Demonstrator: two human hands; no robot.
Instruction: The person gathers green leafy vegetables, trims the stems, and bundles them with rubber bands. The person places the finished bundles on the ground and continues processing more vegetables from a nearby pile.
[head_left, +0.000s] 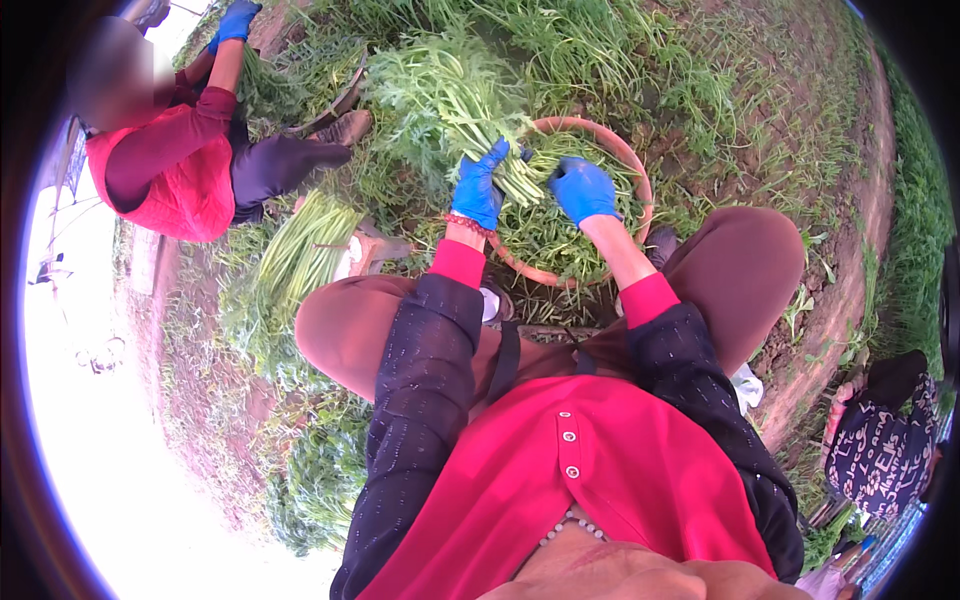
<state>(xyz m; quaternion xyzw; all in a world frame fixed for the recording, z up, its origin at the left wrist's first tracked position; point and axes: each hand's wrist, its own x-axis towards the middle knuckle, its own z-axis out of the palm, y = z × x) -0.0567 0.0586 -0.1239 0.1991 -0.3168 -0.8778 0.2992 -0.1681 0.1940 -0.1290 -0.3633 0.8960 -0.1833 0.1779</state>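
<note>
My left hand (480, 191), in a blue glove, grips a bunch of feathery leafy greens (450, 97) by the stems. The leaves fan out up and to the left, and the pale cut ends point down to the right. My right hand (585, 191), also blue-gloved, hovers by those stem ends with its fingers curled; whether it holds anything is hidden. Beneath both hands stands a round orange-red basin (636, 161) on the ground between my feet. Loose green trimmings (574, 244) lie inside it.
A bundle of greens (311, 240) lies by my left knee, beside a small block (367, 251). More greens (322, 465) are heaped behind it. Uncut plants (592, 45) grow ahead. A gloved co-worker (172, 172) crouches at left; another person (881, 450) is at lower right.
</note>
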